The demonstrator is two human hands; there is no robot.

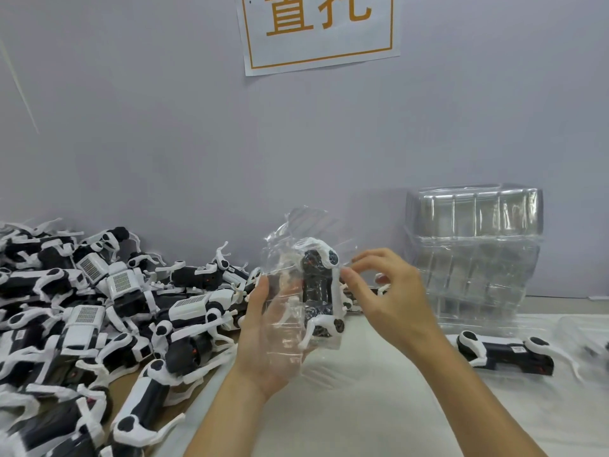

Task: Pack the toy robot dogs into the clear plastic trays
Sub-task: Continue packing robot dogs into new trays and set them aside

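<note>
My left hand [263, 344] holds a clear plastic tray [283, 311] upright above the table, palm under it and thumb on its left edge. A black-and-white toy robot dog [321, 288] sits in the tray, standing on end. My right hand [385, 291] is at the tray's right edge, thumb and forefinger pinching the clear plastic beside the dog's upper leg. A stack of empty clear trays [474, 258] leans against the wall to the right.
A big pile of toy robot dogs [92, 311] covers the table's left side. One dog in a clear tray [504, 352] lies on the white cloth [362, 407] at right. A paper sign [318, 28] hangs on the grey wall.
</note>
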